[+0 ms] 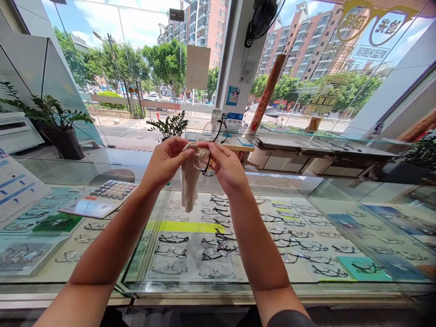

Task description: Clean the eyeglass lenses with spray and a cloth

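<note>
Above the glass display counter, my left hand (166, 159) pinches a beige cleaning cloth (189, 188) that hangs down below the fingers. Part of the cloth lies against a lens of a pair of eyeglasses (206, 169). My right hand (229, 167) is closed on the frame of these eyeglasses, which have clear lenses and dark temples. One lens and temple rise above the fingers, the other lens sits lower by the cloth. My fingers hide the middle of the frame.
Under the glass counter top (272, 181) lie rows of eyeglasses (170, 250). A calculator (111, 193) rests on the left, near a printed board (17, 186). Potted plants (63, 129) stand by the window, and another counter (306, 150) is at the back right.
</note>
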Demonstrator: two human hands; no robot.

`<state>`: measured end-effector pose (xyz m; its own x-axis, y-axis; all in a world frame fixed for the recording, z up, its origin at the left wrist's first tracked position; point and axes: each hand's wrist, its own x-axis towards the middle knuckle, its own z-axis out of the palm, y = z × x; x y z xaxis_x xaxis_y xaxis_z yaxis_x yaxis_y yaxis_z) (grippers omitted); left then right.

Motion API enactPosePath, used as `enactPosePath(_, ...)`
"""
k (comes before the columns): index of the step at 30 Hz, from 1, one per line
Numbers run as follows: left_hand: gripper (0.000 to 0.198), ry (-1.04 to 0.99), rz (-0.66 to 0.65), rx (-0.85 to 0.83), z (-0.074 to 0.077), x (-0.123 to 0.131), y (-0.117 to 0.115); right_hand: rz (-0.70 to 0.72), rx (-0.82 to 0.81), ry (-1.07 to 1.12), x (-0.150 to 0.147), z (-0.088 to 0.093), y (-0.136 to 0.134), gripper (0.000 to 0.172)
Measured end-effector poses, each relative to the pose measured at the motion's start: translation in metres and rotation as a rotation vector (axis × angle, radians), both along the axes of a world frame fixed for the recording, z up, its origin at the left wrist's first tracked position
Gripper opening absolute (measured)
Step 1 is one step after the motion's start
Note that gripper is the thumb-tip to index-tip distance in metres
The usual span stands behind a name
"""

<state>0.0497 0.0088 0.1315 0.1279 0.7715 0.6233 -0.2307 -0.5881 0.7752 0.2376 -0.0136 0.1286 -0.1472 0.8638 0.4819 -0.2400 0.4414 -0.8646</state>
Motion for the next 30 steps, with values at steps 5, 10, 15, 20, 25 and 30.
enactPosePath(5,0.05,0.008,0.001,-0.036,-0.0002,-0.0005,-0.0014,-0.038,-0.025,0.028,-0.001,-0.0002,0.0008,0.032)
enactPosePath(10,0.051,0.062,0.005,-0.065,-0.0008,-0.0014,-0.0023,-0.075,-0.007,0.043,0.001,-0.0042,0.0048,0.029)
enactPosePath(15,0.049,0.12,-0.031,-0.061,-0.001,-0.0031,-0.0034,-0.134,0.027,0.02,0.0018,-0.0046,0.0042,0.031)
enactPosePath(20,0.048,0.221,-0.034,-0.075,-0.0007,-0.0036,-0.0061,-0.196,0.073,-0.034,0.0,-0.0021,0.0018,0.038)
enactPosePath(25,0.051,0.244,-0.001,-0.061,-0.0023,-0.0023,-0.0052,-0.22,0.123,-0.023,-0.0007,-0.0018,0.002,0.032)
enactPosePath(30,0.058,0.223,0.017,-0.101,-0.0015,-0.0029,-0.0054,-0.239,0.134,-0.038,0.0012,-0.0036,0.0046,0.037)
